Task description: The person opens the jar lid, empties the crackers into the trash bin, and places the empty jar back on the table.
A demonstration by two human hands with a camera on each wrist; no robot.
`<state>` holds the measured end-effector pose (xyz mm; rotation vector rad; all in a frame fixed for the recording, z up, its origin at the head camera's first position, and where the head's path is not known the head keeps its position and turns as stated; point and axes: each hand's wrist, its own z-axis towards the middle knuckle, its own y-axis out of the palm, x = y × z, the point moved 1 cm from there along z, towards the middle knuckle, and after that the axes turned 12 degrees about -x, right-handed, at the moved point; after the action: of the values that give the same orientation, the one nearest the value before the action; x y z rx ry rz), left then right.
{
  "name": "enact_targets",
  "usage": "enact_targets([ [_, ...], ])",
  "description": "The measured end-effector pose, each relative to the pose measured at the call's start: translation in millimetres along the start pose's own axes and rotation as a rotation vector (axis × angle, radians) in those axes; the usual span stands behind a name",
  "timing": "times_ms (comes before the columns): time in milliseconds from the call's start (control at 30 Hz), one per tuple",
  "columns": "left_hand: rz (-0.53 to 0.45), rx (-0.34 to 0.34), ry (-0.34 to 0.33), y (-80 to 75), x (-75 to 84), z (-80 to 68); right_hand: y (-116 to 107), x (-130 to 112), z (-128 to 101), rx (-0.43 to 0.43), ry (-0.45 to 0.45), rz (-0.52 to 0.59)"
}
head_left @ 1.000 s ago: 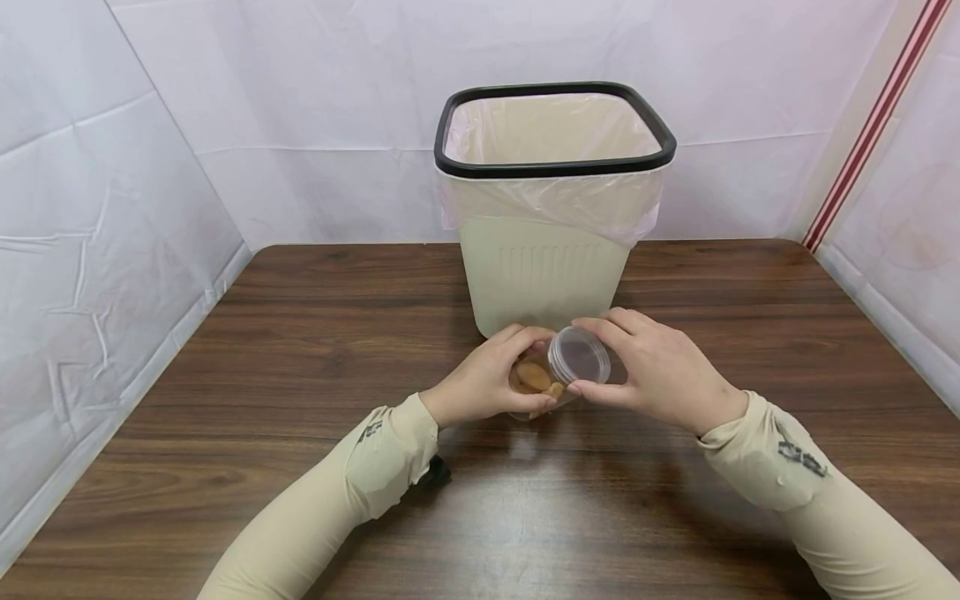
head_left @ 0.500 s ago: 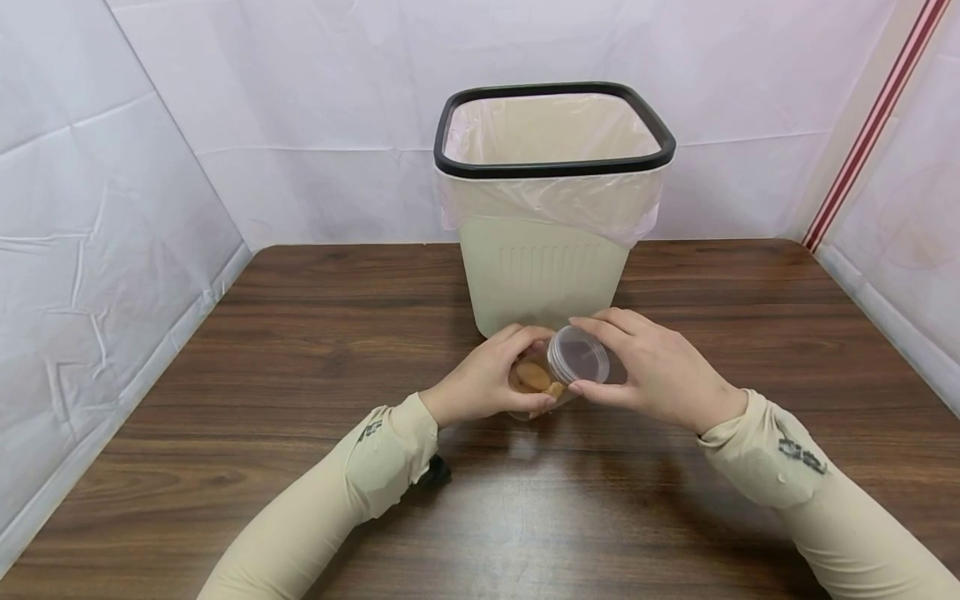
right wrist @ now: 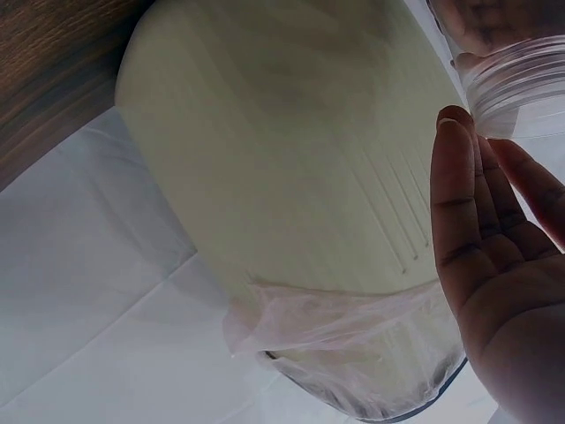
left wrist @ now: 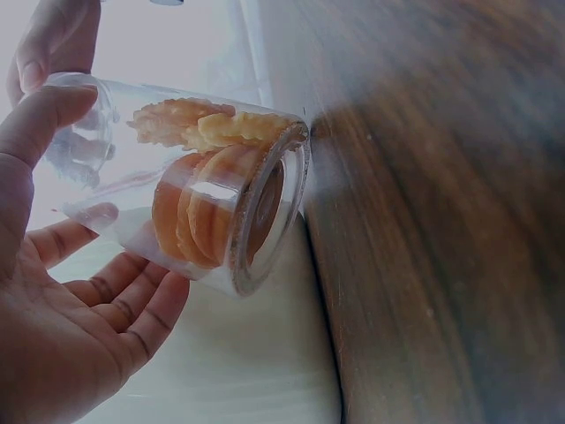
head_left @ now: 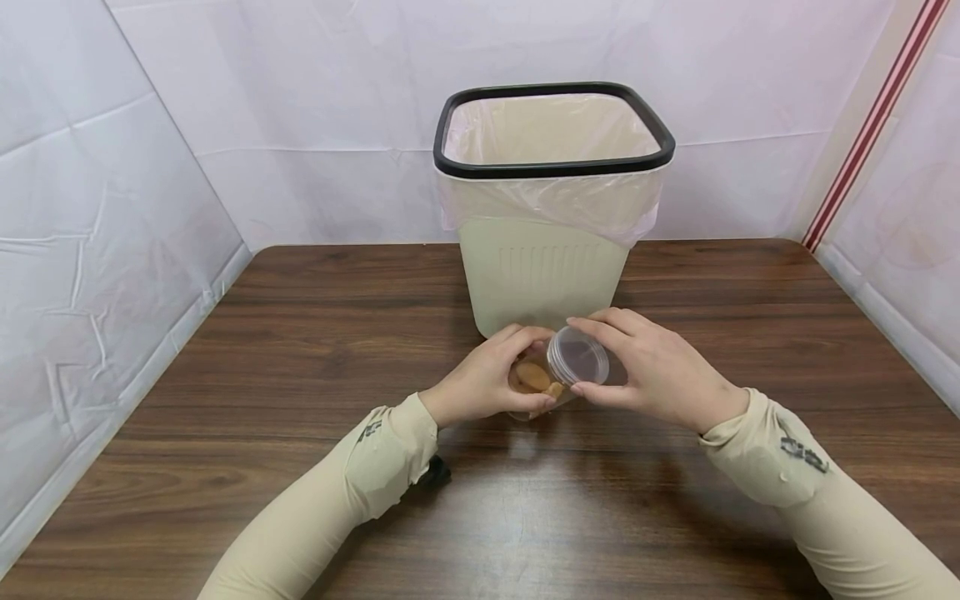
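Observation:
A clear plastic jar (left wrist: 212,181) stands in front of the bin, tilted toward the right in the left wrist view. Through its wall show several round orange-brown biscuits (left wrist: 212,208) and some lumpy, paler pieces (left wrist: 203,124). My left hand (head_left: 487,375) grips the jar's side, thumb in front and fingers behind. At the jar's upper end is a clear ridged screw lid (head_left: 579,355). My right hand (head_left: 652,367) holds that lid by its edge between thumb and fingers; the ridges (right wrist: 516,84) lie right at the fingertips in the right wrist view.
Just behind the hands stands a cream bin (head_left: 543,267) with a black rim and a thin pinkish liner bag (head_left: 555,196) folded over it. The dark wood table (head_left: 300,333) meets white sheeting (head_left: 322,100) at the back and sides.
My right hand's fingertips have shifted very slightly at the lid. The left hand, jar and bin stay where they were.

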<state>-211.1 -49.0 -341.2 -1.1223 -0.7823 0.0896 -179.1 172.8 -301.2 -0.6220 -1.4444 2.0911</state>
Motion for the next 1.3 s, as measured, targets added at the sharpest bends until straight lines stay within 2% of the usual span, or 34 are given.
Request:
enact_targets([
  [533, -0.007, -0.018, -0.018, -1.2, 1.0, -0.5, -0.7, 2.1, 0.5, 0.005, -0.047, 0.015],
  [1300, 0.006, -0.022, -0.001, -2.8, -0.8, -0.7, -4.7, 2.6, -0.3, 0.004, -0.07, 0.024],
])
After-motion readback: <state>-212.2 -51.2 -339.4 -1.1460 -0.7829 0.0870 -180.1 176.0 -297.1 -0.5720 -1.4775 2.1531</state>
